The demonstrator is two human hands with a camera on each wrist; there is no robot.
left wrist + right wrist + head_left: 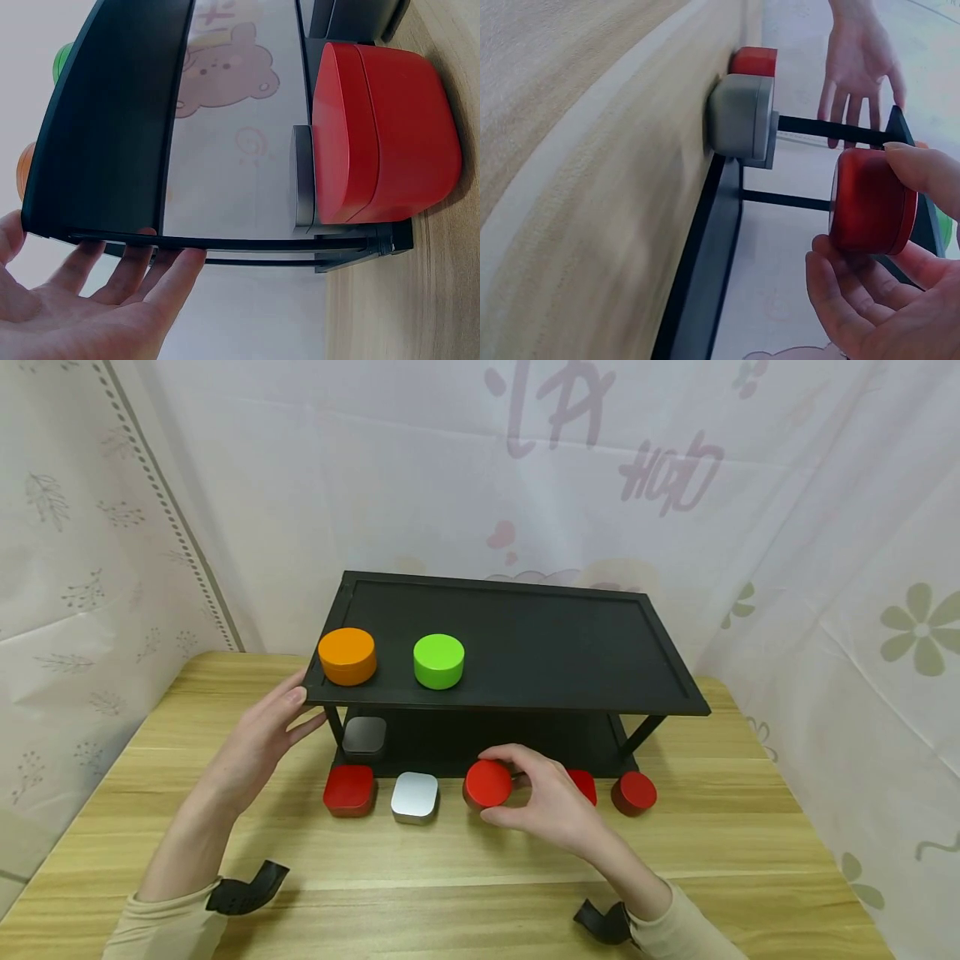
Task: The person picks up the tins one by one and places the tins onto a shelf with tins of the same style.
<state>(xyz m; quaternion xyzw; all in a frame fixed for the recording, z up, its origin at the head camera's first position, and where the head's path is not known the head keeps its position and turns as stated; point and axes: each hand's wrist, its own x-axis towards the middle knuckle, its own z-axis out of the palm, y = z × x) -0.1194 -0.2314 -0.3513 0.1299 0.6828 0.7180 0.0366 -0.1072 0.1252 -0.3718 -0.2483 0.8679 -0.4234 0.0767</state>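
My right hand (pixel 551 802) holds a round red tin (pixel 488 784) between thumb and fingers, in front of a black two-tier shelf (pixel 540 643). In the right wrist view the tin (pixel 870 201) is up off the wooden table. At the shelf's left front corner, my left hand (pixel 258 747) touches the upper board with its fingers spread and fairly straight. An orange round tin (pixel 347 656) and a green one (pixel 438 661) stand on the top tier. On the lower tier, at the left, sits a dark grey square tin (pixel 364 737).
Along the shelf's front stand a red square tin (pixel 349 791), a silver square tin (pixel 415 797), a red tin (pixel 583 785) partly behind my right hand, and a darker red round tin (pixel 634 793). Patterned white cloth (pixel 480 485) hangs behind the wooden table (pixel 420 893).
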